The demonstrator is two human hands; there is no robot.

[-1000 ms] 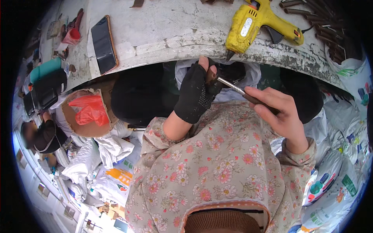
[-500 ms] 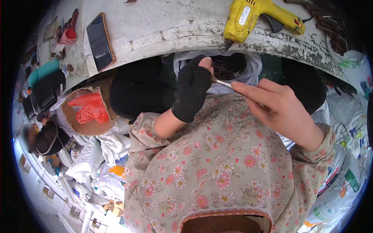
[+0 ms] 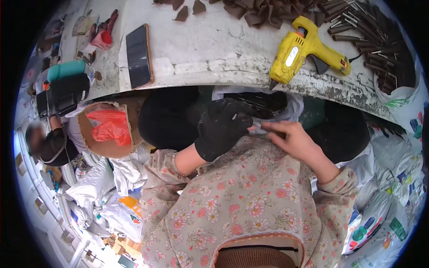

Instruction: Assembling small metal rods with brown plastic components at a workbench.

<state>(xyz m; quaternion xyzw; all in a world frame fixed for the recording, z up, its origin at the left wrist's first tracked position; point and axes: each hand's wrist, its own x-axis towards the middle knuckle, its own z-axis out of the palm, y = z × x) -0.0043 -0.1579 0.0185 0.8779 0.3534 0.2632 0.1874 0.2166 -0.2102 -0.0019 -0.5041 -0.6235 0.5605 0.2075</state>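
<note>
My left hand, in a black glove with bare fingertips, is closed over the lap at the table's edge. What it holds is blurred and mostly hidden; a small pale tip shows at its fingers. Bare and close by on the right, my right hand points its fingers toward the left fingertips. Its index finger and thumb are apart, and no held thing can be made out between them. Just beyond the hands, dark pieces lie in a white plastic bag below the table edge.
On the white worn table lie a yellow glue gun, a phone, brown pieces and brown tubes with silvery rods. A cardboard box holds a red bag. Another person is at far left.
The view has tilted up, showing more table. My right hand pinched a silvery rod from a brown piece in my left hand; now its fingers are apart, with no rod visible there.
</note>
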